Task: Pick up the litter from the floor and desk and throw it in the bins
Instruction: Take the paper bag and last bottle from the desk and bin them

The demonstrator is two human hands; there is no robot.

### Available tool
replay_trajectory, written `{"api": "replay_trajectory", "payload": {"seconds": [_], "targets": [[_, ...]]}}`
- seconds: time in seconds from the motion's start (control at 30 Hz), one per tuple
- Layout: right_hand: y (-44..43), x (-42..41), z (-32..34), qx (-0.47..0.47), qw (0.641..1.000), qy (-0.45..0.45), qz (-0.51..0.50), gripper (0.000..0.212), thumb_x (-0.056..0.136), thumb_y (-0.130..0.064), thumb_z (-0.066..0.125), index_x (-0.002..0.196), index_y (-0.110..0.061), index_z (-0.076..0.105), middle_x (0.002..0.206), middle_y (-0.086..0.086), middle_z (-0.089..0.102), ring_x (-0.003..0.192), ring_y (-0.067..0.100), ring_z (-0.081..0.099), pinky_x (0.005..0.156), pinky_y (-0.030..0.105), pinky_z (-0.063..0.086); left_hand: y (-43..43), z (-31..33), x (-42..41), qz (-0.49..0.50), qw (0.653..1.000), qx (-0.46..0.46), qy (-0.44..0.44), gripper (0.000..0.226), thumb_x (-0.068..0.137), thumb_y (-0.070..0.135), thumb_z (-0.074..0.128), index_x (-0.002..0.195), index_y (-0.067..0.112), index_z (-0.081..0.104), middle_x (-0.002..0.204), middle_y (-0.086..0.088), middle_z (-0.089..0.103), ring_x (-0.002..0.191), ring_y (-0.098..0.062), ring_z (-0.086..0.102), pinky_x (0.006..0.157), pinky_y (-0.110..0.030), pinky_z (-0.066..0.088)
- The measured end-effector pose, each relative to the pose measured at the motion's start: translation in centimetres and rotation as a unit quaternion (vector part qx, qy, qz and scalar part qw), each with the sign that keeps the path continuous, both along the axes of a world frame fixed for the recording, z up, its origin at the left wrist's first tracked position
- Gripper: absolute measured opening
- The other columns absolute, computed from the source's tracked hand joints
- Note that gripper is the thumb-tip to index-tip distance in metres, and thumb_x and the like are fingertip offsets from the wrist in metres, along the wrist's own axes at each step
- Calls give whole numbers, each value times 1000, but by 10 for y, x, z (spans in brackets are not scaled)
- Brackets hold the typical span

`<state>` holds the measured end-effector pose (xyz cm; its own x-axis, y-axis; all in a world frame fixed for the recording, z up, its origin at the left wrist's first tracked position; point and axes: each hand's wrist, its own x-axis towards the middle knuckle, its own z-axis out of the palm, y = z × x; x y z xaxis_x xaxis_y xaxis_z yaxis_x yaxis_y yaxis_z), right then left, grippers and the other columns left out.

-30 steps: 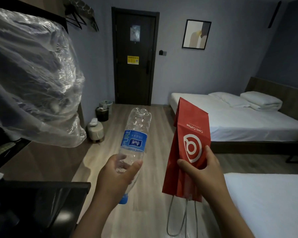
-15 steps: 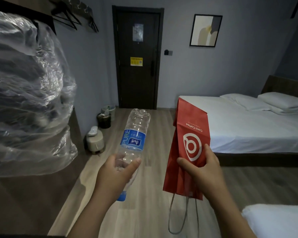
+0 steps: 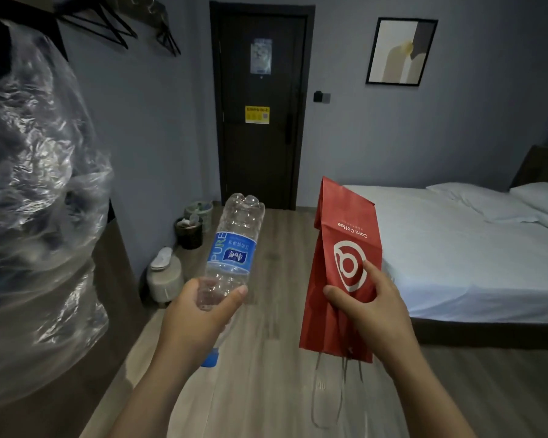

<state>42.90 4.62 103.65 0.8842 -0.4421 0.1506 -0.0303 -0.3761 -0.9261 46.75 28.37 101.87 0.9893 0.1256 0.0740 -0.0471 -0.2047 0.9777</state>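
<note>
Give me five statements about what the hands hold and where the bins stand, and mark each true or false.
1. The left hand holds a clear plastic bottle with its blue cap pointing down. True.
2. The right hand holds a blue paper bag. False: the paper bag is red.
3. The bag's handles hang below it. True.
4. The two bins stand beside the bed. False: they stand by the left wall, near the door.
5. The door stands wide open. False: it is shut.
</note>
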Motion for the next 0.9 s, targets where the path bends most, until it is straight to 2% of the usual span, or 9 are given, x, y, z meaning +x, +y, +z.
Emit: {"api": "replay_trajectory", "payload": {"seconds": [0.1, 0.2, 0.3, 0.37, 0.47, 0.63, 0.77, 0.83, 0.9], "targets": [[1, 62, 2, -6, 1000, -5, -2, 88, 69, -46, 79, 144, -30, 35, 139, -3, 45, 121, 21, 50, 98, 50, 48, -1, 1, 63, 0, 1000, -1, -12, 37, 69, 47, 78, 98, 30, 61, 86, 5, 72, 76, -15, 70, 67, -37, 60], [3, 126, 7, -7, 1000, 3, -1, 88, 69, -44, 80, 144, -28, 37, 138, -2, 46, 119, 20, 50, 99, 48, 48, 1, 6, 127, 5, 1000, -3, -7, 38, 67, 50, 79, 96, 31, 62, 83, 7, 72, 75, -15, 70, 56, -31, 58], [3, 186, 10, -3, 1000, 2, -6, 87, 68, -44, 81, 143, -30, 39, 136, -4, 48, 118, 18, 51, 99, 45, 48, -2, 14, 190, 2, 1000, 8, -6, 49, 57, 60, 73, 96, 32, 62, 83, 9, 72, 75, -12, 70, 63, -33, 57], [-1, 225, 11, 5, 1000, 2, -9, 87, 67, -43, 81, 143, -30, 40, 137, -4, 49, 120, 19, 52, 100, 46, 47, -6, 16, 230, 4, 1000, 14, -3, 52, 55, 63, 70, 96, 32, 62, 82, 10, 72, 76, -10, 70, 61, -30, 54], [-12, 279, 7, 9, 1000, 3, -11, 86, 66, -43, 82, 141, -31, 41, 136, -5, 49, 120, 18, 51, 101, 45, 46, -17, 14, 289, 8, 1000, 16, -6, 47, 60, 60, 76, 94, 30, 63, 79, 9, 72, 76, -11, 69, 57, -25, 47], [-38, 372, -2, 7, 1000, 3, -9, 88, 66, -45, 81, 143, -31, 40, 139, -5, 47, 124, 20, 49, 102, 49, 45, -42, 2, 380, 14, 999, 28, -5, 41, 64, 58, 78, 92, 32, 62, 76, 10, 72, 73, -9, 69, 48, -20, 46], [-68, 464, -2, 1, 1000, -3, 3, 89, 68, -44, 81, 144, -29, 38, 141, -4, 45, 123, 21, 50, 101, 49, 45, -70, -3, 458, 29, 999, 33, 2, 36, 66, 55, 78, 88, 32, 63, 66, 10, 67, 58, -2, 61, 39, -19, 42], [-81, 510, 5, 2, 1000, -1, 20, 88, 68, -44, 81, 144, -28, 38, 141, -3, 46, 122, 21, 51, 101, 48, 46, -79, 1, 498, 37, 998, 59, 3, 33, 68, 53, 76, 89, 32, 62, 65, 11, 66, 55, 1, 59, 39, -13, 39], [-93, 555, 12, 4, 999, -6, 34, 88, 69, -43, 81, 144, -27, 39, 141, -3, 47, 120, 20, 52, 100, 45, 47, -85, 7, 535, 60, 996, 69, -2, 33, 67, 54, 77, 88, 33, 62, 67, 11, 67, 57, 1, 60, 42, -15, 41]]}}
